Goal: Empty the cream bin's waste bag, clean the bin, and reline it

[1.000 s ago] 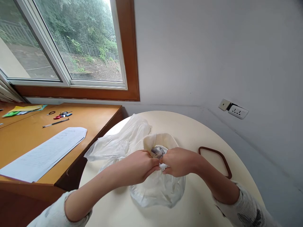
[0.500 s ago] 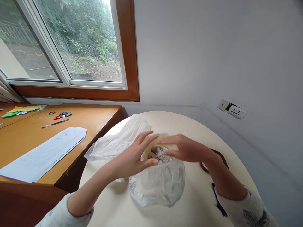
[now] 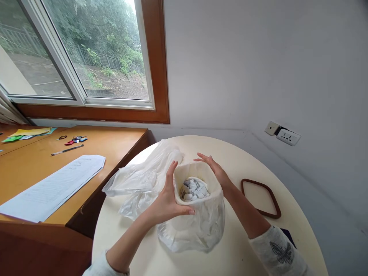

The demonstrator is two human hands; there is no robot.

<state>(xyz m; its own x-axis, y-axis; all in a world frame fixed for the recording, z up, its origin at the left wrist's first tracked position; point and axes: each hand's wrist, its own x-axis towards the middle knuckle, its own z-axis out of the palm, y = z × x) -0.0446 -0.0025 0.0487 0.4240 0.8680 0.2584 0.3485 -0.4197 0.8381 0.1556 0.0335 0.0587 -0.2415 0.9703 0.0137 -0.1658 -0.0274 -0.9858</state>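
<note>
A small trash bin (image 3: 214, 180) lined with a thin white plastic bag (image 3: 198, 230) stands on the round table, the bag folded over its rim and hanging down the front. Torn white paper scraps (image 3: 195, 189) lie at its bottom. My left hand (image 3: 169, 193) clasps the bin's left side, thumb along the front rim and fingers up the side. Against the right side rests my right hand (image 3: 217, 172), its fingers stretched round the back of the rim; its thumb is mostly hidden.
Another loose white plastic bag (image 3: 146, 172) lies left of the bin. A brown frame-shaped ring (image 3: 274, 199) is on the table's right, near a dark blue item (image 3: 288, 235) partly behind my sleeve. The wooden desk (image 3: 115, 142) holds papers (image 3: 57, 186), a pen (image 3: 67, 150) and keys (image 3: 77, 140).
Both hands have moved from above the bin's opening outward to its two sides. The opening and paper scraps now show clearly, and my right arm has uncovered the brown ring.
</note>
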